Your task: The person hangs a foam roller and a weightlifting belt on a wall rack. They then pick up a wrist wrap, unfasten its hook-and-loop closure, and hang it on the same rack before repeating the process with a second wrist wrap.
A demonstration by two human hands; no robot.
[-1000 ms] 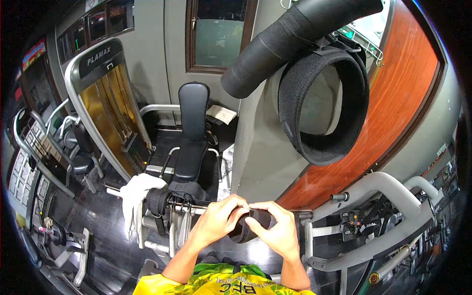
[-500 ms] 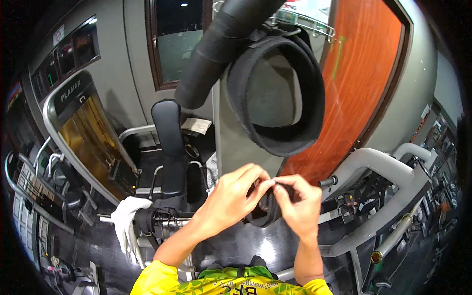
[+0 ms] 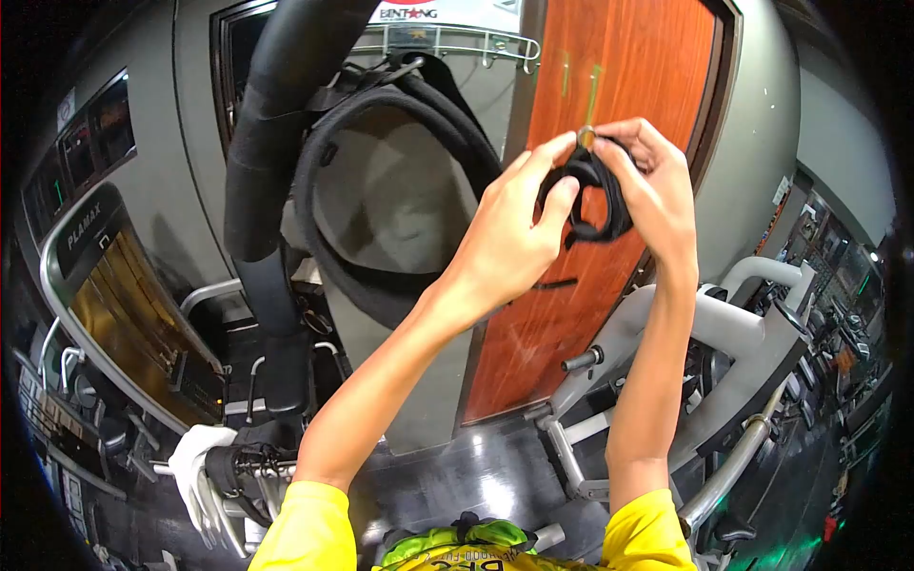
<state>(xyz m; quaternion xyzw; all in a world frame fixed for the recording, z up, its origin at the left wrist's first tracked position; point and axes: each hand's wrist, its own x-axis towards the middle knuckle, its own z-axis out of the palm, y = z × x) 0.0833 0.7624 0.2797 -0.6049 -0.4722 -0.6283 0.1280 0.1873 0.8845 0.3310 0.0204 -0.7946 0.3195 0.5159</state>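
Black strap, coiled into a small roll with an open middle, is held up between both hands in front of the reddish wooden door; it is gripped near its upper edge, which leaves the lower curve of the coil free and the door showing through the opening; the left hand is clamped on the left side of the roll, its thumb lying against the strap and its fingers bent towards the top; the right hand is clamped on the other side, thumb and curled fingers closed on the upper right, so the coil seems steadied from both flanks; a small gold-coloured piece shows between the fingertips, though whether it belongs to the strap or to something behind is hard to tell; nearby, a large black loop hangs from a hook on the wire rack, probably kept off the floor that way; lower left, a white cloth is draped over a bar, which likely stops it slipping down
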